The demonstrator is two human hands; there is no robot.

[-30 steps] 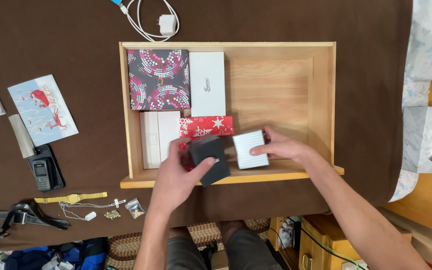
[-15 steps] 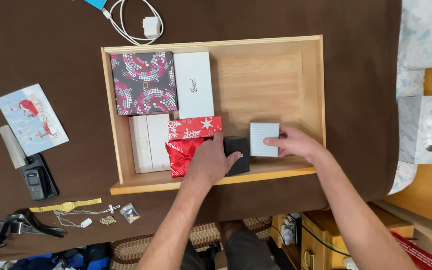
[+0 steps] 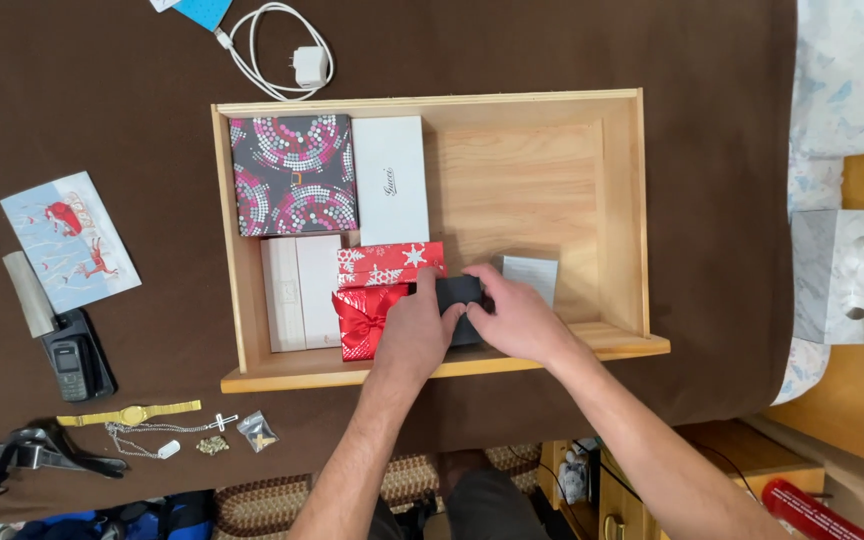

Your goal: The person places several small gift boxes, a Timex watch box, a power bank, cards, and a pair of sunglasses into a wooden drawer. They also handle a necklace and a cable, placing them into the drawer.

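Both forearms are bare to the lower edge of the view, with no sleeves, watch or rings showing. The left hand [image 3: 414, 332] and right hand [image 3: 512, 322] wear no gloves. Grey trousers show at the bottom.

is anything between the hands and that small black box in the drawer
Nothing visible does. The left hand and the right hand both rest directly on the small black box, which sits between the red bow box and the pale striped box.
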